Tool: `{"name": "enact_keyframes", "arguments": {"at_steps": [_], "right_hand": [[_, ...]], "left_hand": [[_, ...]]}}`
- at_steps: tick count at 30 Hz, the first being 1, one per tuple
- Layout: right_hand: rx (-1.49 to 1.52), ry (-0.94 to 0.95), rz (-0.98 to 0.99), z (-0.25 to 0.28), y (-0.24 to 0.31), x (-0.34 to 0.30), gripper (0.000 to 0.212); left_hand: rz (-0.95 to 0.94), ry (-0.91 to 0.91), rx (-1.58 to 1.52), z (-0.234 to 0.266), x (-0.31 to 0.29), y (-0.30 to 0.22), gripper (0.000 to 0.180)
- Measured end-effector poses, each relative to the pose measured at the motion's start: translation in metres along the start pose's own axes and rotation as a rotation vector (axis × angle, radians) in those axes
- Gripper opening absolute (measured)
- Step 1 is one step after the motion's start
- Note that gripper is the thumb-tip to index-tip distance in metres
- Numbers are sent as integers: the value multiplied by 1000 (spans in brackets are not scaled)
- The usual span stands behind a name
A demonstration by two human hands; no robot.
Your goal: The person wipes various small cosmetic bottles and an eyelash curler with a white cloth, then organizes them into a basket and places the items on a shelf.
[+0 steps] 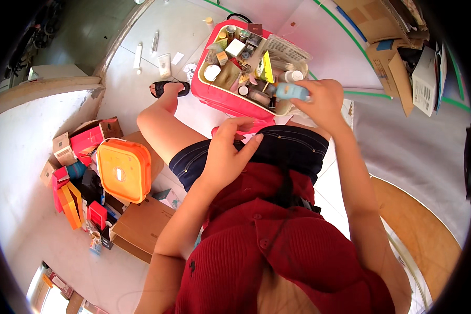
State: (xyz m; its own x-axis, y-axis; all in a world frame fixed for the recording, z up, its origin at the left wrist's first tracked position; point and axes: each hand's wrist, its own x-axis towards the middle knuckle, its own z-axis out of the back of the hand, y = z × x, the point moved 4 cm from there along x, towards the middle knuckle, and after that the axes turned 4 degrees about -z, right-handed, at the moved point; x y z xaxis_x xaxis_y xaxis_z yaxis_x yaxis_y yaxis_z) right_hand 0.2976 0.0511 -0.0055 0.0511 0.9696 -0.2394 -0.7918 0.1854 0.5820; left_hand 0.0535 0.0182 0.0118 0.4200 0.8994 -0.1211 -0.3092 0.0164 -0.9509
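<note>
My right hand (322, 104) grips a light blue bottle (292, 91) over the right end of a pink-red bin (206, 94). Packed inside the bin are several jars, small boxes and bottles, among them a white box (235, 48), a yellow packet (266, 67) and a round white jar (211, 73). Just this side of the bin, above my lap, my left hand (229, 149) is held with thumb and fingers apart and nothing between them.
On the tiled floor left of the bin lie a white tube (164, 66) and a slim white stick (138, 56). An orange-lidded container (124, 172) rests by a cardboard box (141, 225) and a heap of small boxes. More cardboard boxes (387, 73) stand at the far right.
</note>
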Motion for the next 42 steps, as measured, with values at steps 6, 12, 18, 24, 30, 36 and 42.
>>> {"name": "enact_keyframes", "arguments": {"at_steps": [6, 12, 18, 24, 30, 36, 42], "right_hand": [[370, 189, 17, 60, 17, -30, 42], [659, 477, -15, 57, 39, -42, 52], [873, 49, -94, 55, 40, -27, 35], [982, -201, 111, 34, 83, -49, 19], [388, -198, 397, 14, 119, -61, 22], [87, -215, 481, 19, 120, -58, 25], [424, -205, 364, 8, 91, -41, 20]], "left_hand": [[102, -71, -476, -2, 12, 4, 47], [364, 319, -1006, -11, 20, -38, 56], [159, 38, -770, -9, 14, -35, 37], [187, 42, -822, -15, 11, -31, 37], [145, -6, -677, -24, 7, -31, 39], [89, -50, -921, -24, -1, -41, 40], [166, -22, -979, -22, -4, -36, 40]]}}
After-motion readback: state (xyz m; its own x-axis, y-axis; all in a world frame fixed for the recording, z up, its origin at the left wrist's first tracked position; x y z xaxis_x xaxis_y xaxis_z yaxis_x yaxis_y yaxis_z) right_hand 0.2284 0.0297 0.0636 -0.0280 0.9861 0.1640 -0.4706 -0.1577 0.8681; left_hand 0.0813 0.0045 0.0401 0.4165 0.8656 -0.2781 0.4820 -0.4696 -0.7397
